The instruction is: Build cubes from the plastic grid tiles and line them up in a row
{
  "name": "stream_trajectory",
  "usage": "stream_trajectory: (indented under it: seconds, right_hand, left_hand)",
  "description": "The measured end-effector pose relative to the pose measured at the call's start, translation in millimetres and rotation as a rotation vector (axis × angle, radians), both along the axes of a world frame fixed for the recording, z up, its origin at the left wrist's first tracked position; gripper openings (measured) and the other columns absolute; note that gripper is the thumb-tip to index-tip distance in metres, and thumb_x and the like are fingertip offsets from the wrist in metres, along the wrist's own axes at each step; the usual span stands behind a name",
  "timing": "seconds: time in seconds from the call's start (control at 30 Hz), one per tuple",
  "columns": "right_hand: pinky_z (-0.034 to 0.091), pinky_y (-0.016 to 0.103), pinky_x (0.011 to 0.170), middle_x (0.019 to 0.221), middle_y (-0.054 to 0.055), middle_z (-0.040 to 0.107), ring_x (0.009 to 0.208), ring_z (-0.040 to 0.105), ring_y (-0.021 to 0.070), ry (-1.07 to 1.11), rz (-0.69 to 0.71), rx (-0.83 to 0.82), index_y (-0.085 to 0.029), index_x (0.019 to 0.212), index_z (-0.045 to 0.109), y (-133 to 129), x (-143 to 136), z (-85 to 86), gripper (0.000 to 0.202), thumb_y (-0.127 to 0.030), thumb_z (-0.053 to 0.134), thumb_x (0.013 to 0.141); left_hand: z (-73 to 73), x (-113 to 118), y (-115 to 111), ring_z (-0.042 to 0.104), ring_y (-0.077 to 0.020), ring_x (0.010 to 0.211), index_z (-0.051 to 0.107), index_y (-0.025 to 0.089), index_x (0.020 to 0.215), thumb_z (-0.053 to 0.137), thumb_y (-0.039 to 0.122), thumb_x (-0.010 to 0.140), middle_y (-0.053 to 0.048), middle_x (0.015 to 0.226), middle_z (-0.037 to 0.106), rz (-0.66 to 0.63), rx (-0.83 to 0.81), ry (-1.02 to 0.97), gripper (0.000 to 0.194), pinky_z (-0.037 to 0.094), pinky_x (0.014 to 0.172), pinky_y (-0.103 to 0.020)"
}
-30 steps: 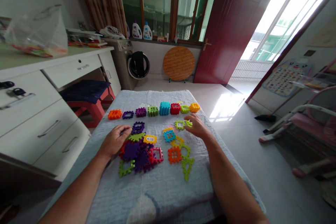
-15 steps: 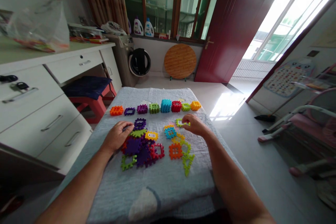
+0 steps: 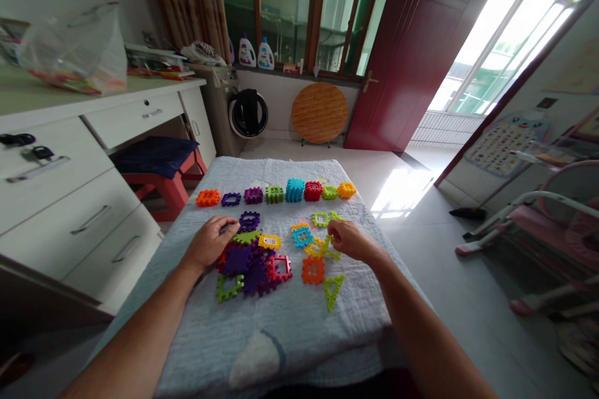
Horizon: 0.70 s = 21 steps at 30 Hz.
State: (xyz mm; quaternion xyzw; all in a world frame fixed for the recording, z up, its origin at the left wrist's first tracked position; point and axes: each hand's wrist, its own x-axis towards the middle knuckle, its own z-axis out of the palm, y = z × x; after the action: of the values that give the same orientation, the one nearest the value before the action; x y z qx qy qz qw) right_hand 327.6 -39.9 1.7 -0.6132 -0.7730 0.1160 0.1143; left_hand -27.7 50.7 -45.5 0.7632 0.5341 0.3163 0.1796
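My left hand (image 3: pixel 213 242) rests at the left side of a pile of interlocking building tiles, its fingers loosely bent and nothing visible in them. Closest to it are a purple frame tile (image 3: pixel 249 221) and a lime green tile (image 3: pixel 246 237); dark purple tiles (image 3: pixel 238 259) lie below. My right hand (image 3: pixel 350 240) pinches a lime green tile (image 3: pixel 333 254), partly hidden by the fingers. Around that hand lie a lime window tile (image 3: pixel 321 219), a blue tile (image 3: pixel 302 235), a yellow tile (image 3: pixel 314 248), an orange tile (image 3: pixel 313 270) and a lime triangle (image 3: pixel 333 292).
Sorted stacks line the far side of the cloth-covered table (image 3: pixel 262 355), including an orange stack (image 3: pixel 208 197), a blue stack (image 3: pixel 294 190) and a yellow stack (image 3: pixel 347 190). A stool (image 3: pixel 161 165) and white drawers (image 3: pixel 84 212) stand left; a pink chair (image 3: pixel 538 206) stands right.
My right hand has let go of the lime window tile, moved down, and taken a lime tile, which has shifted up from beside the orange one. My left hand has stayed put.
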Motion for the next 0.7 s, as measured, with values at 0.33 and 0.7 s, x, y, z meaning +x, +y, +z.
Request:
stream_trajectory:
  seconds: [0.33, 0.7]
  right_hand:
    - [0.042, 0.032, 0.081, 0.095, 0.007, 0.058, 0.085, 0.054, 0.0194, 0.017, -0.031, -0.006, -0.016, 0.099, 0.060, -5, 16, -3.7, 0.032, -0.029, 0.069, 0.071]
    - [0.040, 0.034, 0.085, 0.101, 0.007, 0.052, 0.094, 0.049, 0.0215, 0.018, -0.028, 0.121, -0.018, 0.105, 0.058, 30, 15, -6.1, 0.047, -0.027, 0.078, 0.064]
  left_hand:
    - [1.3, 0, 0, 0.061, -0.0241, 0.099, 0.067, 0.020, 0.091, 0.047, 0.056, 0.080, -0.007, 0.100, 0.067, -0.016, -0.009, -0.004, 0.042, 0.045, 0.095, -0.035]
    - [0.8, 0, 0, 0.061, -0.0238, 0.100, 0.067, 0.021, 0.091, 0.047, 0.056, 0.081, -0.006, 0.100, 0.068, -0.018, 0.004, -0.008, 0.041, 0.045, 0.094, -0.034]
